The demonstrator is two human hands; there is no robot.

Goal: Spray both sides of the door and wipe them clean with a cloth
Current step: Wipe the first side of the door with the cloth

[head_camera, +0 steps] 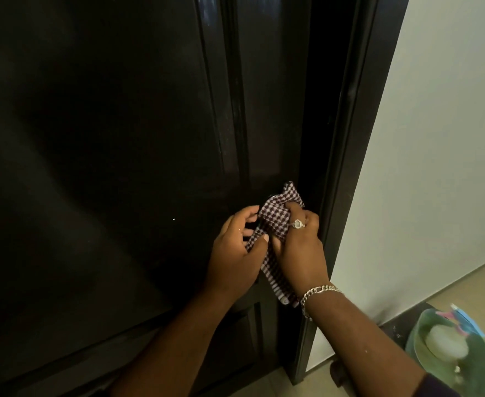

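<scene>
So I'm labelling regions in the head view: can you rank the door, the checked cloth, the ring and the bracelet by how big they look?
1. door, fills most of the frame
2. checked cloth
3. bracelet
4. ring, smallest

The cloth is partly hidden by both hands, yet plainly looks larger than the bracelet.

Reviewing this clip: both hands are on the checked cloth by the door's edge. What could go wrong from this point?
1. The right hand and cloth sit right by the gap between door and frame; if the door swings, fingers or cloth might get pinched.
2. The left hand holds the cloth only by its thumb and fingertips, and a tail hangs below, so it could slip while being regathered.
3. The door is dark and dimly lit, so missed streaks may go unnoticed.
</scene>
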